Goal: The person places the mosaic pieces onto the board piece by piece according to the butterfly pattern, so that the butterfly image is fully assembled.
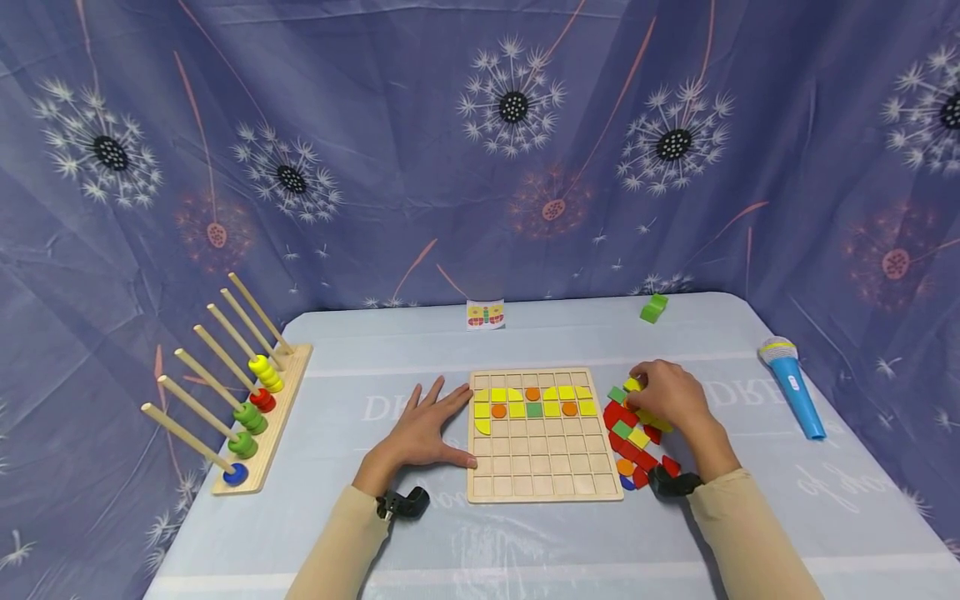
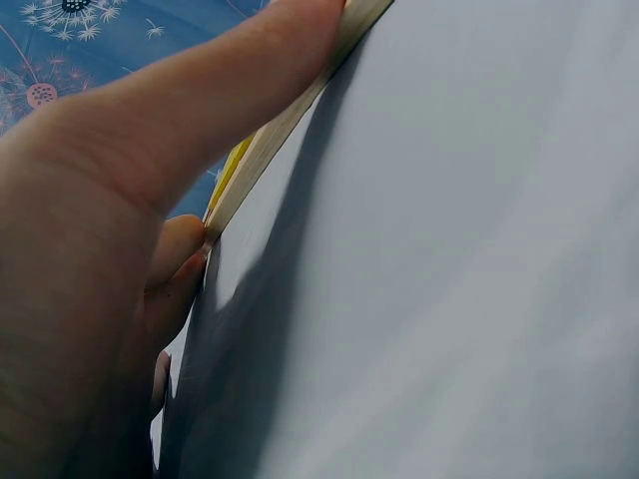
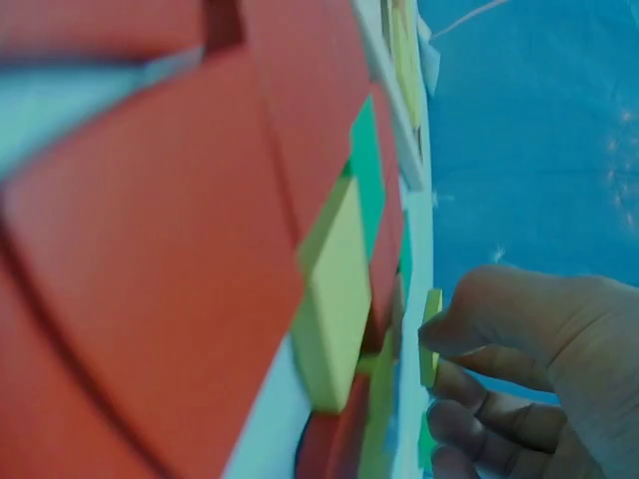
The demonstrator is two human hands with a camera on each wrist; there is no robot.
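Note:
A square wooden grid board (image 1: 543, 483) lies on the table, with yellow, orange and green pieces in its upper rows. My left hand (image 1: 426, 433) is spread at the board's left side, thumb and index fingertip at its edge. In the left wrist view the thumb (image 2: 230, 90) lies along the board's wooden edge (image 2: 265, 150). To the right of the board, my right hand (image 1: 670, 393) is over a loose pile of red, yellow, green, orange and blue pieces (image 1: 643, 457). It pinches a yellow tile (image 3: 431, 339) between thumb and fingers.
A wooden peg rack (image 1: 281, 421) with coloured rings stands at the left. Behind the board is a small butterfly picture card (image 1: 486, 315). A green block (image 1: 654, 308) sits at the back right, and a blue toy microphone (image 1: 795, 392) lies near the right edge.

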